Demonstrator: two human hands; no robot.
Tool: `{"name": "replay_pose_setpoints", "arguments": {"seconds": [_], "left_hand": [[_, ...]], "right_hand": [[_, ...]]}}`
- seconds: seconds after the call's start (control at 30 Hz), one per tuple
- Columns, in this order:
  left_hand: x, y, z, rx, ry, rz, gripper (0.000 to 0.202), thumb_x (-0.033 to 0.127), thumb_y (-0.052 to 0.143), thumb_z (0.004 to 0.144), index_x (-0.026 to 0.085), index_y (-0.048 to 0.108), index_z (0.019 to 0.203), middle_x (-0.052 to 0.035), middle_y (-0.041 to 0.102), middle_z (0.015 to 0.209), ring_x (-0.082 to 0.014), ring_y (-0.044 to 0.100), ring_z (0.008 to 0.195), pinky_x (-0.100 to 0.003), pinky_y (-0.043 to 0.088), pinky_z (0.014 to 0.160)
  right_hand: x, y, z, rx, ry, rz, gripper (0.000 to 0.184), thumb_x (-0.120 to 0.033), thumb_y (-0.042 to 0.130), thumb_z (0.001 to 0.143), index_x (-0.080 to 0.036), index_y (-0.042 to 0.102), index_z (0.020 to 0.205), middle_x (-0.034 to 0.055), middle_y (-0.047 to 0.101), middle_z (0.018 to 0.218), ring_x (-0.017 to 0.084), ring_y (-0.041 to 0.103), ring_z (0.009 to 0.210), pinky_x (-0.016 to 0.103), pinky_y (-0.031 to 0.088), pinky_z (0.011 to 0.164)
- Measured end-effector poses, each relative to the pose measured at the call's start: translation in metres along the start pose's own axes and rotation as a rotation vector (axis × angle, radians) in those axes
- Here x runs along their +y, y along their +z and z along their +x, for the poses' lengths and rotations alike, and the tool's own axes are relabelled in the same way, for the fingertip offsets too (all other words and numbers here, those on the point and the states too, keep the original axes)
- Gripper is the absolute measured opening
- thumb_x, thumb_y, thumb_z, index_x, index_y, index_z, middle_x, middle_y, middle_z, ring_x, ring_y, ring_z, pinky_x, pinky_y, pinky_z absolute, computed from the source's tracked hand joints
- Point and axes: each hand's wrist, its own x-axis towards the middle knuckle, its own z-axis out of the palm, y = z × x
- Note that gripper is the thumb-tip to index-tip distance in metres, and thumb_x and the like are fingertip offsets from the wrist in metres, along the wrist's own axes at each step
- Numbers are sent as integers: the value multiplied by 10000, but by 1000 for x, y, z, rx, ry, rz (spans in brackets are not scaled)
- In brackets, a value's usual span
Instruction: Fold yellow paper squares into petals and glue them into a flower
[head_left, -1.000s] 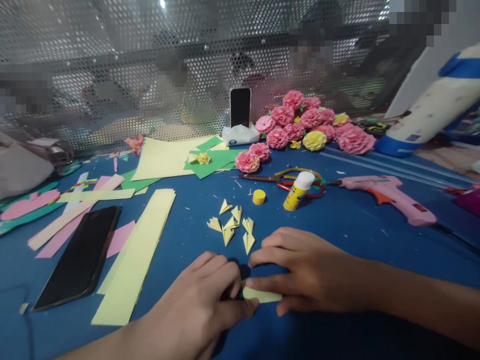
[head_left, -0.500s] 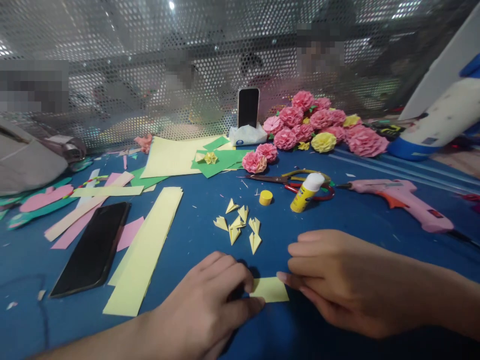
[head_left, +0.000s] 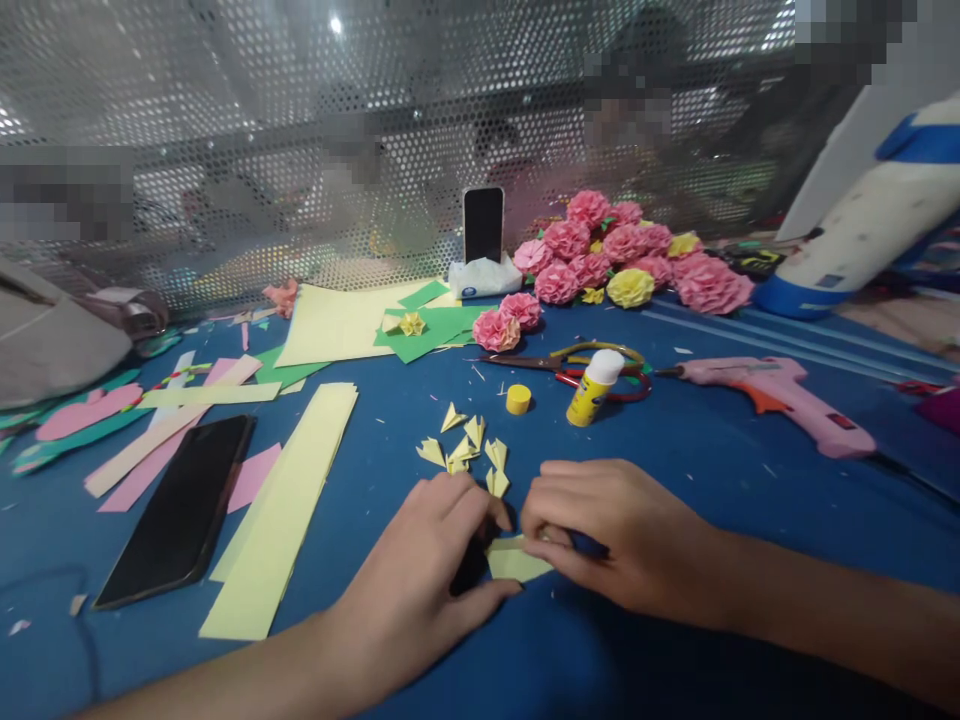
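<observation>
A small pale yellow piece of paper (head_left: 516, 562) lies on the blue table between my two hands. My right hand (head_left: 600, 525) has its fingers curled and pinches the paper's right end between thumb and fingers. At the left end is my left hand (head_left: 427, 570), its thumb and index finger apart on either side of the paper, the thumb tip by the lower edge. Its other fingertips are hidden. Just beyond my hands lie several small folded yellow paper pieces (head_left: 463, 448), partly covered by my left fingers. Past them are a yellow cap (head_left: 518, 400) and an uncapped glue stick (head_left: 592, 390).
Scissors (head_left: 529, 361) and a pink glue gun (head_left: 787, 395) lie to the right. Pink paper flowers (head_left: 559, 283) are heaped at the back. To the left are a dark phone (head_left: 176, 515) and yellow paper strips (head_left: 289, 510). Another phone (head_left: 484, 222) stands upright against perforated metal.
My right hand has come left onto the paper's right end and closed on it; that end now looks folded or lifted. My left thumb has come off the paper's face. The view has shifted slightly.
</observation>
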Motion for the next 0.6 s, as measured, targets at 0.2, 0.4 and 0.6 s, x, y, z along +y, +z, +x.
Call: {"name": "replay_pose_setpoints", "arguments": {"seconds": [0.2, 0.4, 0.6], "left_hand": [[3, -6, 3, 142, 31, -223, 115, 145, 600, 925, 197, 556, 832, -14, 508, 954, -168, 526, 930, -283, 457, 806], [0, -7, 4, 106, 14, 35, 160, 122, 621, 896, 193, 521, 792, -14, 535, 966, -198, 516, 923, -349, 418, 817], [-7, -11, 5, 89, 94, 99, 160, 126, 673, 912, 237, 586, 988, 4, 616, 1059, -198, 551, 1013, -350, 381, 867]], "right_hand": [[-8, -6, -2, -33, 251, 252, 210, -267, 568, 945, -195, 503, 759, -67, 486, 598, 99, 451, 557, 212, 356, 563], [0, 2, -4, -38, 139, -10, 234, -197, 635, 878, -191, 474, 709, -34, 502, 686, 143, 490, 696, 271, 373, 686], [10, -4, 1, -45, -43, 29, 118, -185, 626, 938, -212, 621, 1052, 10, 650, 987, 171, 542, 936, 284, 399, 825]]}}
